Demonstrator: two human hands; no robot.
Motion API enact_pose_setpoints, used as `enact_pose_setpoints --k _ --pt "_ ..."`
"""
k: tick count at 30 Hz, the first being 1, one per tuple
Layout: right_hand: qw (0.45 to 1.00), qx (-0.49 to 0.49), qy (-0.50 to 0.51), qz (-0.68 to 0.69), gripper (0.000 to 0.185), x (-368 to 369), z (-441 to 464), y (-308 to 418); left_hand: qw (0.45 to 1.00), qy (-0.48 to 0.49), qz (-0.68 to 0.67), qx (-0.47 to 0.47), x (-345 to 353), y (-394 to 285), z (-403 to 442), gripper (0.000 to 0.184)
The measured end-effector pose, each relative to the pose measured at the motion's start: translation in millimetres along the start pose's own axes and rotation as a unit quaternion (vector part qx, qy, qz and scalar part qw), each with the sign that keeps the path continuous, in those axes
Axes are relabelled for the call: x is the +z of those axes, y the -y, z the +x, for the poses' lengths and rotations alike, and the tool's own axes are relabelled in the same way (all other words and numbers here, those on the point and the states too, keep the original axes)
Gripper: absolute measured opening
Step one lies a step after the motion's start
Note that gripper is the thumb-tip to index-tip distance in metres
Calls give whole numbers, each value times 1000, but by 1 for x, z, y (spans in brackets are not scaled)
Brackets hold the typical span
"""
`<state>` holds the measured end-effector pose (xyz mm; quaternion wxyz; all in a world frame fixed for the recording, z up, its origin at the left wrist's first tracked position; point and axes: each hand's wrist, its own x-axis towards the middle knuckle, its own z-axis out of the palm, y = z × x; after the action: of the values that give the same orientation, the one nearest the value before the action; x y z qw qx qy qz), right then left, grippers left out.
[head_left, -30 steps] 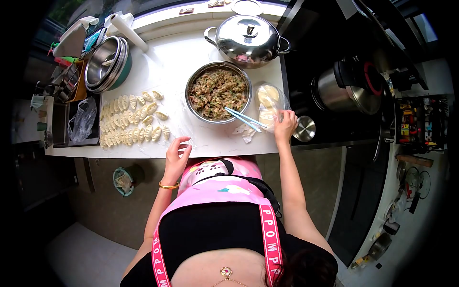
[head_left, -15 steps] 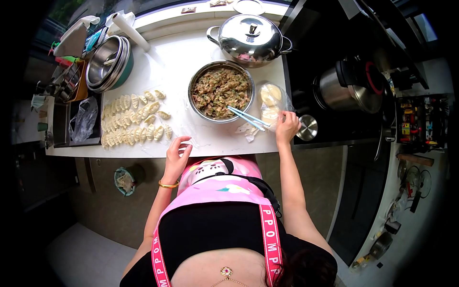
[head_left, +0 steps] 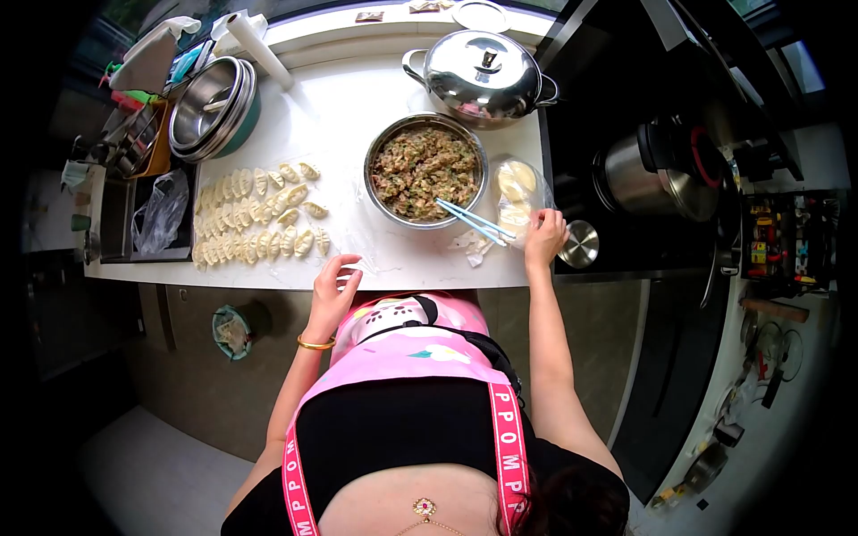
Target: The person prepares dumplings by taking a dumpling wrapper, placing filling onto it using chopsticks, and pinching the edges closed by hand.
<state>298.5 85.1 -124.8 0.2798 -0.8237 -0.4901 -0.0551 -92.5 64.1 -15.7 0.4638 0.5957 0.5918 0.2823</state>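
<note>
Round pale dumpling wrappers (head_left: 516,181) lie stacked inside a clear plastic bag (head_left: 538,189) near the counter's right end. At the bag's lower right edge, my right hand (head_left: 545,238) has its fingers bent and closed on the plastic. My left hand (head_left: 336,284) hovers by the front edge of the counter, loosely curled with fingers apart and nothing in it. Between them stands a steel bowl (head_left: 379,205) of minced filling (head_left: 424,170), with light blue chopsticks (head_left: 474,221) resting over its rim. Rows of pleated dumplings (head_left: 259,210) sit on the left.
A lidded steel pot (head_left: 483,71) stands behind the bowl. Nested bowls (head_left: 210,107) and a paper roll (head_left: 259,51) are at the back left. Right of the counter are a small metal cup (head_left: 581,244) and a pressure cooker (head_left: 657,179) on the black stove.
The view has shifted slightly, so the counter's things appear a little further right. My right hand stays at the bag; my left hand has barely moved.
</note>
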Motion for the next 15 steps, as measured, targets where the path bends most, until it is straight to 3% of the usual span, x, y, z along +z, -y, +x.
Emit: enact_pose_setpoints --k 5,9,11,15 --pt "993 -115 -10 7 10 -16 5 8 1000 0 0 -1 -2 2 -1 23" --pt "989 -109 46 85 9 -21 -2 1 1000 1 -1 1 -4 3 -1 23" --pt "965 44 61 249 14 -22 -4 3 1000 6 -2 2 -3 3 0 23" --pt "937 115 93 316 21 -16 1 -15 1000 22 0 5 -2 3 3 23"
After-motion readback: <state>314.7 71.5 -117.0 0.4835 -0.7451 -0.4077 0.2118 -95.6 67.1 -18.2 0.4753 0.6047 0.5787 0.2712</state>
